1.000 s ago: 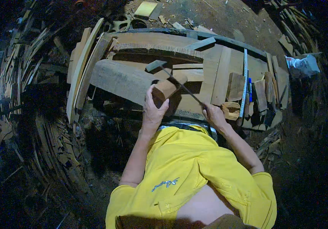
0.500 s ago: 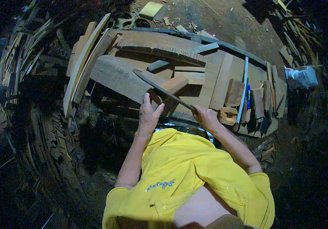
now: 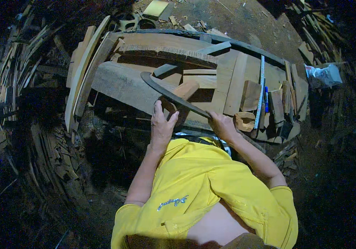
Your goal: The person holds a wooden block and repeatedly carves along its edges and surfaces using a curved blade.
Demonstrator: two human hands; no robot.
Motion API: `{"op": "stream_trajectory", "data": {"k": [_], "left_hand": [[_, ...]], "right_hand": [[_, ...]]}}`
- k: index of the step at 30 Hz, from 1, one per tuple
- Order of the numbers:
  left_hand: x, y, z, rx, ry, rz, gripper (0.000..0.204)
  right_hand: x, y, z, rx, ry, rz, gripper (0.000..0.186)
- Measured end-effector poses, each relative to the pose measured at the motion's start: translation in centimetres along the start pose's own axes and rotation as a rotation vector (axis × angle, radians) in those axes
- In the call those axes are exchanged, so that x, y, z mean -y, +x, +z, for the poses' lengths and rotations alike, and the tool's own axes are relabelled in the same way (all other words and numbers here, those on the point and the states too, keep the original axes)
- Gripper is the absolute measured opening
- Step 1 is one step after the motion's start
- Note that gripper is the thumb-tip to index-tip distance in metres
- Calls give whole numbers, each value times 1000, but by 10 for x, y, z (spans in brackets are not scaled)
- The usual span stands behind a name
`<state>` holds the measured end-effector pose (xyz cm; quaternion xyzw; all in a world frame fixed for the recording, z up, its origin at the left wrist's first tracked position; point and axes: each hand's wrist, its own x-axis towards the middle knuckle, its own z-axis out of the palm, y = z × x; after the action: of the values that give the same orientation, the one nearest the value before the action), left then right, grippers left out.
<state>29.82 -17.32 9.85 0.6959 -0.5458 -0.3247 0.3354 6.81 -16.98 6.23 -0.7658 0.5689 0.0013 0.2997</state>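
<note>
My right hand (image 3: 223,126) is closed on the near end of a long, dark, curved blade (image 3: 174,98), which looks like a sickle or curved knife. The blade slants up and left over the bench, its bent tip above a broad grey plank (image 3: 122,83). Close to the blade's middle, my left hand (image 3: 161,124) has thumb and fingers around a small brown wooden block (image 3: 168,104). Part of that block is hidden behind the blade. Just beyond lies a rounded, light brown wood piece (image 3: 187,89); whether it joins the block I cannot tell.
Rough boards cover the bench (image 3: 223,97). To the right are a white measuring strip (image 3: 261,91), a blue pen (image 3: 266,99), a hollowed wood block (image 3: 244,121) and several offcuts. Long boards (image 3: 87,70) lean at the left end. A plastic bag (image 3: 324,75) lies far right.
The curved blade has turned, showing more of its broad face. Both hands keep their grips almost in place. The whole view has shifted slightly, with the bench moving left in the picture.
</note>
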Motion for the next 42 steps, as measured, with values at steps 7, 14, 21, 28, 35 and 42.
{"op": "stream_trajectory", "data": {"k": [7,14,21,28,35,42], "left_hand": [[-8,1,-11,294,331,-257,61],[-15,3,-2,66,-76,-10,61],[-14,6,-5,218,90,-210,62],[-15,5,-4,78,-99,-33,62],[-1,8,-4,38,-68,-22,59],[7,10,-10,-27,-422,-354,50]], "right_hand": [[1,-7,1,-254,85,-243,25],[-21,1,-12,-115,-50,78,19],[-31,-14,5,-245,8,-231,26],[-55,21,5,-97,141,-8,21],[-57,18,34,-148,63,-82,25],[-87,28,60,-108,116,101,23]]}}
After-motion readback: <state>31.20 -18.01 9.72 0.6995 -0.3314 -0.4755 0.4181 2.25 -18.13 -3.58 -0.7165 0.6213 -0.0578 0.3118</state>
